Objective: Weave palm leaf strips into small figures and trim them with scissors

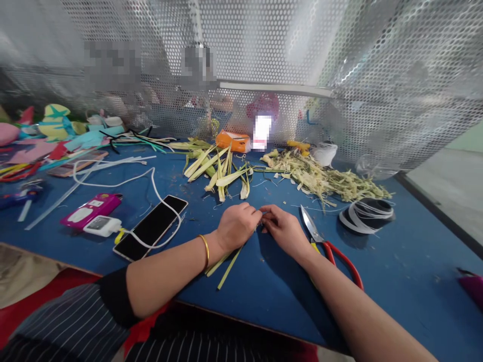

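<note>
Strips [230, 268], perhaps leaf, scissors [319, 237] nearby

Left of the scissors [319, 238], the left hand [238, 226] is hiding the green strips' [230, 269] far ends; what the right hand [285, 229] is touching is escaping view. Beyond the scissors, blurring is masking a bright screen [261, 131]; to their right, the picture's edge is cutting off a purple object [472, 287].

A perforated silvery screen [256, 30] rises along the far edge of the blue table [418, 271], crossed by a pale bar [275, 89]; beyond the right edge shows a light-green wall [470, 125].
</note>
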Available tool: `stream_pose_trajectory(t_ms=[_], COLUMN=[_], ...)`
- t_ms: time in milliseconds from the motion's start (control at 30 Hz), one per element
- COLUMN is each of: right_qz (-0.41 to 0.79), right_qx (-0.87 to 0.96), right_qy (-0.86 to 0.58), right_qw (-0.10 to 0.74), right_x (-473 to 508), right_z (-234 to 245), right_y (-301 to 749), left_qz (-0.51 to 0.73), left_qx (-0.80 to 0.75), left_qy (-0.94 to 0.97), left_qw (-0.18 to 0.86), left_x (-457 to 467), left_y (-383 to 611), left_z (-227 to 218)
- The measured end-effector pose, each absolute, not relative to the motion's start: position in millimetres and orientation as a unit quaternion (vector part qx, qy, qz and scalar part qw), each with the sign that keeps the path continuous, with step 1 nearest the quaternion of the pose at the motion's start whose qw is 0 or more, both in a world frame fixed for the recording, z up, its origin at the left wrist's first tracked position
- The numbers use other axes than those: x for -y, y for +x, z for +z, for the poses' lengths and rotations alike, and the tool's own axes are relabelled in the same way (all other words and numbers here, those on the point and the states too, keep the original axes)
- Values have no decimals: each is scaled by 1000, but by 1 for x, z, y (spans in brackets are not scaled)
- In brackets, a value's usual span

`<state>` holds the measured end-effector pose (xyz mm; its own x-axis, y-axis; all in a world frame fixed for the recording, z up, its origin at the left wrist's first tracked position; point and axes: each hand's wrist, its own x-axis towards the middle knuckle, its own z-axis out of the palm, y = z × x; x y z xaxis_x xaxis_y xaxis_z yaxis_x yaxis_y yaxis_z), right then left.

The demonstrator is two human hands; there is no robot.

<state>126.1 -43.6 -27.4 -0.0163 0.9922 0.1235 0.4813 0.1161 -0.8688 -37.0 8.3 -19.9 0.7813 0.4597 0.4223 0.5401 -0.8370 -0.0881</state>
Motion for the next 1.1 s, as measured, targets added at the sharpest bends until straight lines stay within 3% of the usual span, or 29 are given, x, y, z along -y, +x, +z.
stream_pose_trajectory(t_ms=[400, 800, 967, 1100], right_qz=[354, 378, 250, 146], right_qx=[584, 538, 596, 632], right_qy=[-584, -616, -611, -624], right_qw=[440, 434, 457, 436], right_x=[38, 38, 42, 46], right_z=[-35, -31, -21, -13], right_y=[131, 133, 137, 140], left_qz=[-284, -315, -305, -269], left_qx=[288, 348, 423, 501], left_qy=[-914, -864, -818, -790], left_qw=[-36, -181, -243, -230], left_x=[-9, -11, -19, -28], left_y=[-36, -37, -38, -39], left_z=[-18, -14, -15, -16])
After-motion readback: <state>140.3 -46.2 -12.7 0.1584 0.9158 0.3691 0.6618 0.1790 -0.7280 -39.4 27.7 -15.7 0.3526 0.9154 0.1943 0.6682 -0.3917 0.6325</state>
